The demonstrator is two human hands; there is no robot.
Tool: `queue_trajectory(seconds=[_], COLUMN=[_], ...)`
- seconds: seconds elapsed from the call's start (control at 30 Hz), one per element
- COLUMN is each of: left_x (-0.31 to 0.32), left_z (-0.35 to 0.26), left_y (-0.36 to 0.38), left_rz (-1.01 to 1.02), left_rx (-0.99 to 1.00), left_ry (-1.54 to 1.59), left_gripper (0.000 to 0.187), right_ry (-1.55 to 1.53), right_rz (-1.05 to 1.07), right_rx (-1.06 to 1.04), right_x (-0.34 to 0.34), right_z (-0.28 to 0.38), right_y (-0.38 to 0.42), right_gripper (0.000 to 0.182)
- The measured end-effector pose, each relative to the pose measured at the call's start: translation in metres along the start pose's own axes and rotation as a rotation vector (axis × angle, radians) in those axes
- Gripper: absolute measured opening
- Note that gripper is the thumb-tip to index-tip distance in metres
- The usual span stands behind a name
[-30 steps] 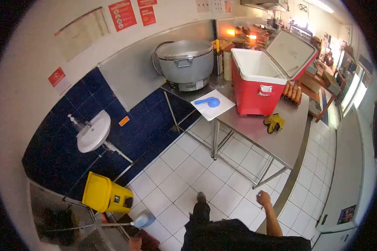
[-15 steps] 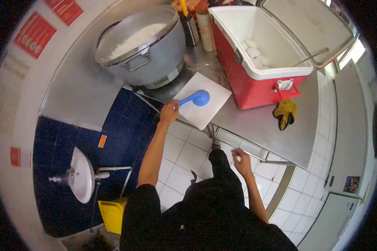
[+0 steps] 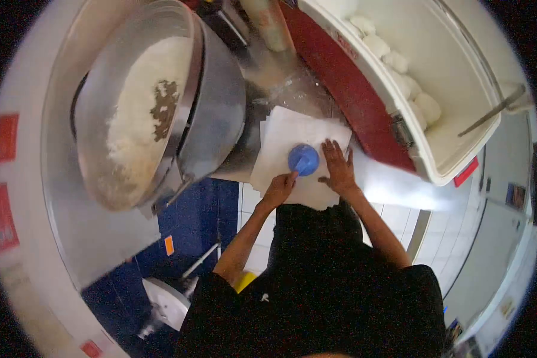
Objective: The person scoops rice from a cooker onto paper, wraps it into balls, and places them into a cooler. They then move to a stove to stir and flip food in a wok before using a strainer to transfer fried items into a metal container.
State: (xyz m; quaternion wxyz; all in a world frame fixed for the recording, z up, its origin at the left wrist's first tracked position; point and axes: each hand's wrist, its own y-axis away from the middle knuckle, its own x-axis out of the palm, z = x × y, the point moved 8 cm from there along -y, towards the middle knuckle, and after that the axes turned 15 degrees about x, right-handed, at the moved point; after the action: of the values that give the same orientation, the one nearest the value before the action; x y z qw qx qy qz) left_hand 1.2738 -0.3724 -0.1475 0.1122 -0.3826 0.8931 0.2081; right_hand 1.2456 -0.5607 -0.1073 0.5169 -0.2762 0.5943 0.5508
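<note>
My left hand (image 3: 278, 191) is closed on the short handle of a blue ladle (image 3: 303, 160) with a round bowl. The ladle rests over a stack of white paper sheets (image 3: 277, 136) on the steel table. My right hand (image 3: 339, 172) lies palm down on the right side of the stack, fingers spread, just beside the ladle's bowl. To the left stands a large grey rice cooker (image 3: 221, 107) without its lid, holding white rice (image 3: 138, 89) with a brown patch at one side.
A red and white cooler (image 3: 358, 89) stands open at the right, with several white rounded bundles (image 3: 395, 61) inside. A long metal utensil (image 3: 489, 112) leans over its rim. Behind the paper stands a tall cylindrical container (image 3: 268, 24). A white sink (image 3: 167, 301) sits at lower left.
My right hand has risen from beside my body onto the paper. My left hand and the ladle have shifted rightward in view. The cooker and cooler now appear larger and closer.
</note>
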Motion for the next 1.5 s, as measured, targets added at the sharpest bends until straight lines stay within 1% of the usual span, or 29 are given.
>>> queue_trajectory(seconds=[0.03, 0.13, 0.2, 0.27, 0.3, 0.37, 0.43, 0.5, 0.6, 0.63, 0.7, 0.77, 0.83, 0.87, 0.9, 0.97, 1.03, 1.07, 1.13, 1.17, 1.2, 1.23, 1.27, 1.3, 1.33, 1.37, 1.4, 1.43, 1.5], left_x=[0.0, -0.013, -0.013, -0.024, -0.02, -0.016, -0.023, -0.028, -0.033, -0.043, -0.069, -0.109, -0.162, -0.193, -0.214, -0.269, -0.313, -0.313, -0.285, -0.276, -0.258, -0.223, -0.176, -0.133, -0.099, -0.073, -0.061, -0.056, -0.067], left_z=[0.007, -0.002, 0.008, -0.016, -0.01, -0.015, -0.022, -0.042, -0.053, -0.081, -0.15, -0.217, -0.284, -0.301, -0.34, -0.365, -0.4, -0.403, -0.45, -0.441, -0.412, -0.38, -0.372, -0.327, -0.285, -0.216, -0.153, -0.111, -0.09], left_y=[-0.009, -0.022, -0.027, -0.022, -0.021, -0.012, 0.001, -0.001, 0.004, 0.008, 0.036, 0.068, 0.103, 0.12, 0.139, 0.152, 0.148, 0.143, 0.178, 0.181, 0.181, 0.164, 0.138, 0.108, 0.088, 0.069, 0.059, 0.051, 0.036], left_rz=[0.038, 0.11, 0.162, 0.149, 0.252, 0.229, 0.197, 0.199, 0.185, 0.146, 0.087, -0.006, -0.186, -0.304, -0.405, -0.556, -0.655, -0.672, -1.133, -1.079, -1.078, -0.857, -0.462, -0.194, -0.118, -0.079, -0.048, -0.016, 0.024], left_rx=[0.113, 0.119, 0.168, 0.331, 0.102, 0.125, 0.109, 0.17, 0.178, 0.252, 0.384, 0.425, 0.535, 0.53, 0.487, 0.381, 0.353, 0.349, 0.995, 0.915, 1.023, 0.969, 0.926, 0.927, 0.92, 0.815, 0.767, 0.72, 0.691], left_ry=[-0.116, -0.082, -0.126, -0.176, -0.048, -0.01, 0.049, 0.052, 0.046, 0.072, 0.033, -0.041, -0.161, -0.328, -0.221, -0.337, -0.867, -0.866, -1.35, -1.152, -0.83, -0.484, -0.449, -0.498, -0.481, -0.802, -0.892, -0.983, -0.809], left_gripper=[0.059, 0.061, 0.061, 0.06, 0.059, 0.059, 0.058, 0.058, 0.053, 0.048, 0.032, 0.025, 0.022, 0.025, 0.029, 0.027, 0.025, 0.025, 0.024, 0.022, 0.018, 0.022, 0.028, 0.041, 0.05, 0.057, 0.053, 0.049, 0.041], right_ry=[-0.031, -0.052, -0.083, -0.211, -0.237, -0.371, -0.522, -0.37, -0.315, -0.305, -0.293, -0.312, -0.356, -0.384, -0.398, -0.479, -0.578, -0.668, -0.68, -0.7, -0.697, -0.75, -0.802, -0.831, -0.819, -0.88, -0.932, -0.925, -0.925], right_rz=[-0.007, 0.002, 0.003, -0.123, -0.131, -0.099, -0.082, -0.131, -0.176, -0.201, -0.217, -0.247, -0.258, -0.244, -0.256, -0.362, -0.321, -0.273, -0.39, -0.505, -0.517, -0.544, -0.572, -0.608, -0.609, -0.456, -0.303, -0.327, -0.382], right_rx=[0.025, 0.033, 0.104, 0.259, 0.318, 0.34, 0.345, 0.219, 0.177, 0.14, 0.091, 0.029, -0.006, -0.033, -0.044, -0.07, -0.031, 0.018, 0.007, 0.015, 0.013, 0.012, 0.01, -0.004, -0.013, 0.04, 0.092, 0.068, 0.077], right_x=[-0.005, -0.005, -0.01, -0.009, -0.008, 0.01, 0.029, 0.033, 0.02, 0.022, 0.016, 0.017, 0.016, 0.017, 0.013, -0.008, -0.008, -0.004, -0.009, -0.017, -0.021, -0.027, -0.033, -0.04, -0.039, -0.027, -0.015, -0.016, -0.022], right_z=[0.0, 0.003, 0.01, 0.009, 0.009, 0.004, 0.012, 0.023, 0.03, 0.026, 0.025, 0.025, 0.024, 0.024, 0.025, 0.025, 0.021, 0.016, 0.014, 0.013, 0.015, 0.014, 0.015, 0.018, 0.019, 0.018, 0.016, 0.017, 0.014], right_y=[0.0, -0.001, 0.008, 0.026, 0.042, 0.072, 0.097, 0.115, 0.121, 0.12, 0.124, 0.122, 0.121, 0.122, 0.122, 0.127, 0.118, 0.113, 0.11, 0.11, 0.11, 0.114, 0.117, 0.123, 0.127, 0.124, 0.121, 0.124, 0.121], right_gripper=[0.11, 0.111, 0.102, 0.09, 0.08, 0.075, 0.071, 0.07, 0.064, 0.051, 0.046, 0.027, 0.025, 0.022, 0.022, 0.019, 0.017, 0.016, 0.015, 0.015, 0.015, 0.014, 0.014, 0.015, 0.015, 0.015, 0.016, 0.017, 0.017])
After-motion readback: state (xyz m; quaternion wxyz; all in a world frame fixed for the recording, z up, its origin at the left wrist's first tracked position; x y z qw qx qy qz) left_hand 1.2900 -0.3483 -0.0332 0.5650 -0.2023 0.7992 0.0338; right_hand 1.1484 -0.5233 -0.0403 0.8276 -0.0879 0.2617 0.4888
